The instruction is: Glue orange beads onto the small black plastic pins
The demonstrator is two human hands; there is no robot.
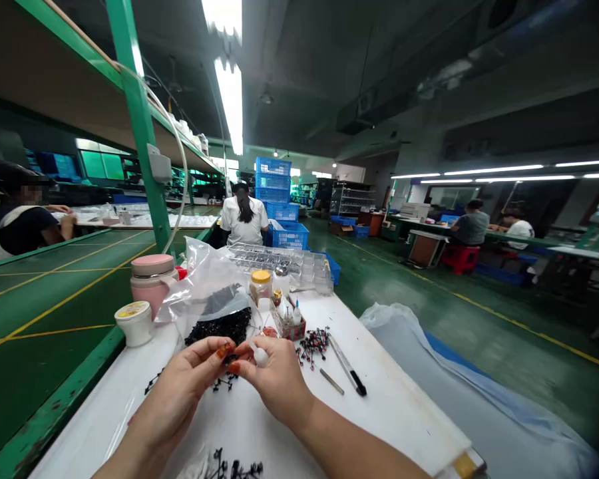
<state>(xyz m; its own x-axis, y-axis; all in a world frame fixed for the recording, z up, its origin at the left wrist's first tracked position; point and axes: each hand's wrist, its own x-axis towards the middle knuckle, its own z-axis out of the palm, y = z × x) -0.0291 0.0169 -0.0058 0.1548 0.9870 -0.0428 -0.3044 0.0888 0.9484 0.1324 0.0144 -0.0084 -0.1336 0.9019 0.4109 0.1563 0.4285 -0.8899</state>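
Note:
My left hand (190, 379) and my right hand (274, 382) meet over a white worktable (379, 406), fingertips pinched together on a small dark part too tiny to name. My right hand also grips a small white squeeze bottle (260, 356) against the palm. Small black branched parts (224, 382) lie just under the fingers. A clear plastic bag (214, 299) holding a heap of black pieces (222, 326) sits right behind the hands. A cluster of red-and-black parts (313, 342) lies to the right of my right hand.
A pink jar (152, 279), a white tub (134, 322), a yellow-capped bottle (260, 286) and a clear compartment tray (284, 263) stand at the back. A black pen (348, 374) lies at right. More black parts (234, 469) lie near me. People sit at other benches; blue crates (279, 213) are stacked beyond.

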